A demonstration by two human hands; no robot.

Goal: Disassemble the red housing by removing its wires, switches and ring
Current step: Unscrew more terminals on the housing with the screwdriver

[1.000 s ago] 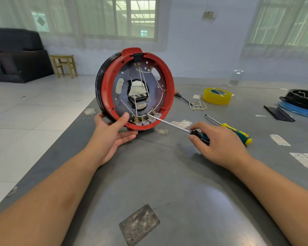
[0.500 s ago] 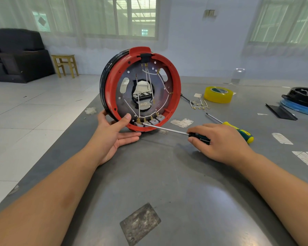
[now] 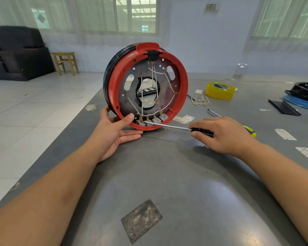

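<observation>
The round red housing (image 3: 184,80) stands on edge on the grey table (image 3: 167,183), its open side facing me. Inside, white wires (image 3: 142,93) run across a dark plate down to several grey switches (image 3: 156,119) along the bottom rim. A black ring (image 3: 108,80) wraps its back edge. My left hand (image 3: 112,130) holds the lower left rim, thumb on the front lip and fingers under it. My right hand (image 3: 222,134) grips a black-handled screwdriver (image 3: 169,126), whose tip touches the leftmost switch.
A second screwdriver with a yellow-green handle (image 3: 250,130) lies behind my right hand. Removed wire pieces (image 3: 202,102) and a yellow tape roll (image 3: 220,90) sit further back. A black part on a blue disc (image 3: 302,96) is at the far right. The table's left edge drops to the tiled floor.
The screwdriver tip has slid left along the row of switches to the leftmost one. My left hand keeps the housing on edge; the view has drawn slightly closer.
</observation>
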